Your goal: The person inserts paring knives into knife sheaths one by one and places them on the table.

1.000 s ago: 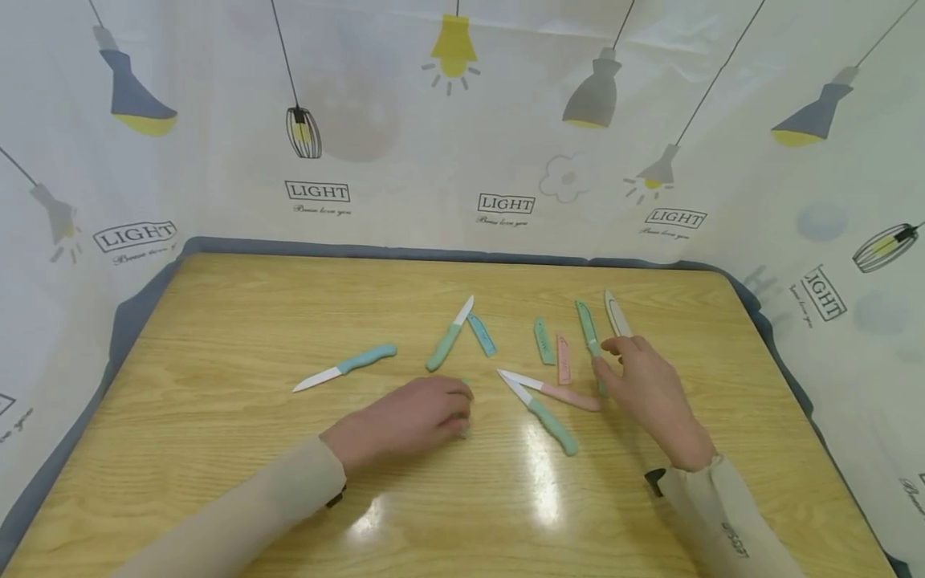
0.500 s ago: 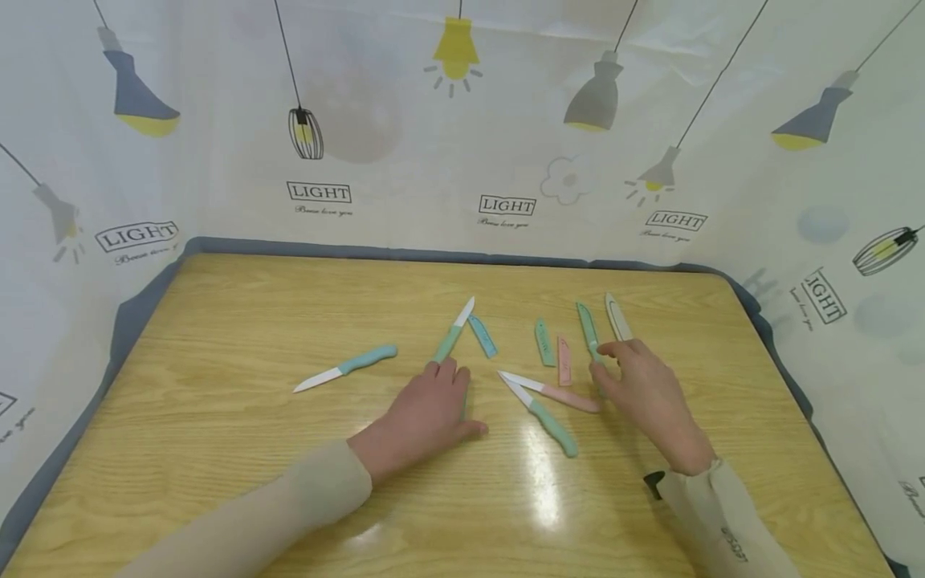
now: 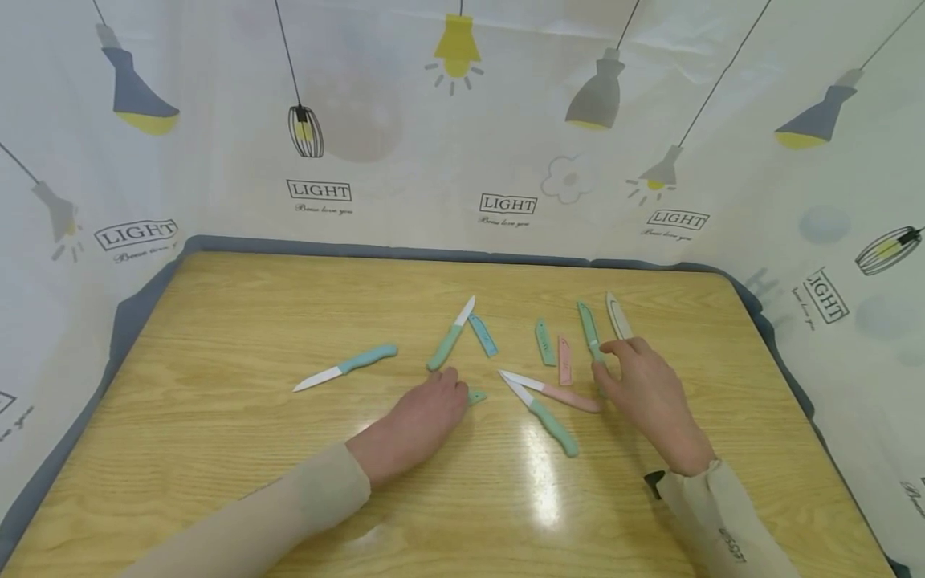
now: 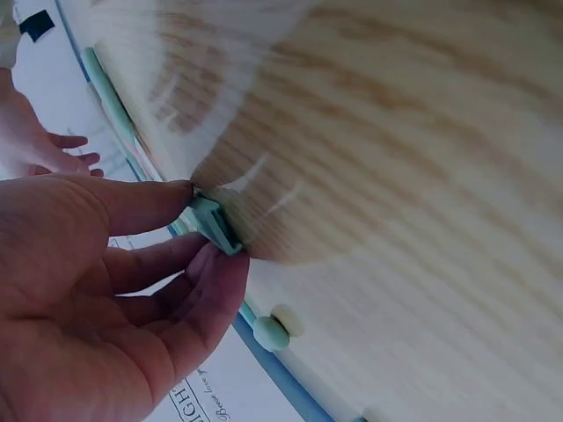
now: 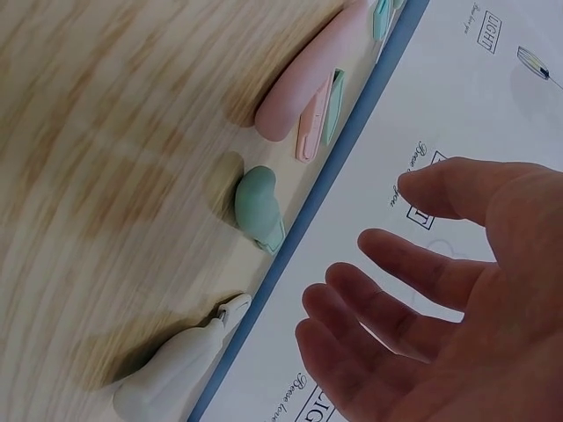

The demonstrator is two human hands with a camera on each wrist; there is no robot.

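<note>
My left hand point(image 3: 421, 415) pinches a small green knife sheath point(image 3: 476, 397) between thumb and fingers, just over the table. In the left wrist view, the slotted end of that sheath sits at the fingertips. Just beyond the hand lies a green-handled knife point(image 3: 446, 345) with a bare white blade. My right hand point(image 3: 648, 395) hovers with fingers loosely bent and nothing in them. Below it lie a sheathed green knife point(image 5: 257, 200) and a sheathed white knife point(image 5: 176, 369), apart from the fingers in the right wrist view.
A pink-handled knife point(image 3: 571, 397) and another green-handled knife point(image 3: 555, 429) cross at their bare tips. Behind them lie a green sheath point(image 3: 544, 343) and a pink sheath point(image 3: 564, 361). A blue sheath point(image 3: 482, 335) lies mid-table; a bare-bladed blue knife point(image 3: 367, 359) is at left.
My left hand has turned, its thumb first spreading out and then tucking in; the green sheath now points right from its fingertips. The right hand has stayed nearly still.
</note>
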